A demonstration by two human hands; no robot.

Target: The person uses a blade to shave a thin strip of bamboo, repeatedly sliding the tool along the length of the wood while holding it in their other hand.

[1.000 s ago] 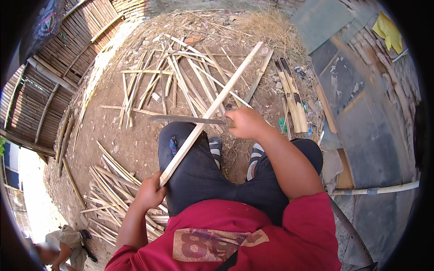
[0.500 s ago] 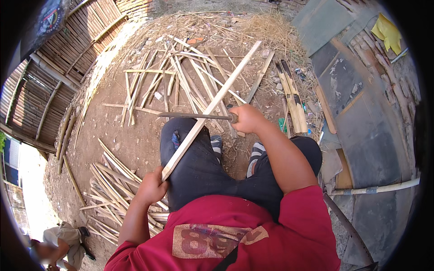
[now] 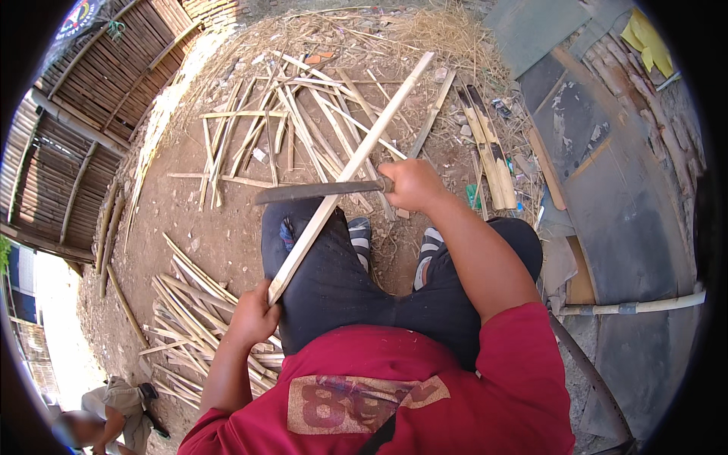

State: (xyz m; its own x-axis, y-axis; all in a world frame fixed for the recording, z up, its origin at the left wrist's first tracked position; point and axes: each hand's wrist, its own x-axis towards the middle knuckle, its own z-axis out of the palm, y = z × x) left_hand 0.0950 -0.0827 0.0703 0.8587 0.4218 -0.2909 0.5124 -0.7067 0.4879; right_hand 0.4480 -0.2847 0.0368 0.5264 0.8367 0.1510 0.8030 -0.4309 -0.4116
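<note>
My left hand is closed around the lower end of a long pale bamboo strip. The strip slants up and to the right over my left thigh, its far end above the ground. My right hand grips the handle of a machete. Its dark blade points left and lies across the strip near the middle; whether it cuts into the strip cannot be made out. My fingers hide most of the handle.
Bamboo strips lie scattered ahead, and a second heap lies at my left. Split dark-stained bamboo pieces rest at the right, near dark boards. A person is at the lower left. A bamboo wall stands left.
The machete's blade has turned so that more of its broad side shows, and its tip sits slightly further left. My right hand has risen a little. My left hand keeps its hold.
</note>
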